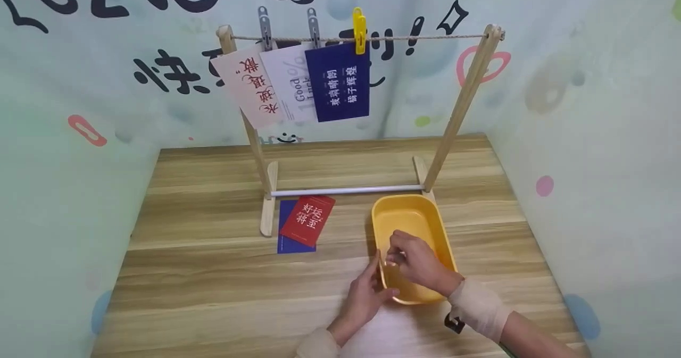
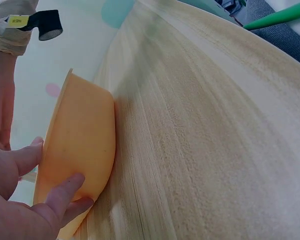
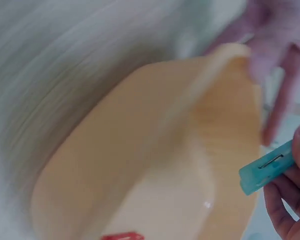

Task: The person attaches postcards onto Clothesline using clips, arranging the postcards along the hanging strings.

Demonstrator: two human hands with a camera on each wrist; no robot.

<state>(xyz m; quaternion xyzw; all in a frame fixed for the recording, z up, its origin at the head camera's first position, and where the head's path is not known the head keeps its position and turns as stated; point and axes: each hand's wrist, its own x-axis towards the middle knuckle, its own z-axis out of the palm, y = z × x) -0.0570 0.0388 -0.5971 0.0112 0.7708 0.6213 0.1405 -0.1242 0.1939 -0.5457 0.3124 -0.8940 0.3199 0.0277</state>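
On the table (image 1: 213, 289), a tray (image 1: 407, 217) and a teal clip (image 3: 267, 167) in hand

We see the rack (image 1: 464, 102) standing crosswise toward the back, its cord strung between two wooden posts. Before its right foot lies the yellow tray, long axis running away from the person, near end swung slightly to the right; the right forearm hides part of its right side.

At the tray's near left corner, the left hand (image 1: 366, 297) grips it, thumb over the rim and fingers along the outer wall; the right wrist view blurs this hand. Above the tray, the right hand (image 1: 416, 259) pinches the teal clip between thumb and fingers. From the head we cannot make the clip out; the right wrist view shows it slanting, free end pointing left and somewhat down, the other end covered by the thumb.

Three cards hang at the rack's left: pink (image 1: 247, 89), white (image 1: 287, 81) and navy (image 1: 340, 84), each overlapping its neighbour, the white one's print partly hidden. Below, a red card (image 1: 307, 221) lies aslant across a blue card (image 1: 290, 246).

Smallest, two grey clips (image 1: 265, 28) and a yellow clip (image 1: 359, 31) stand upright on the cord. In the tray we catch a red piece (image 3: 122, 236), cut off by the frame.
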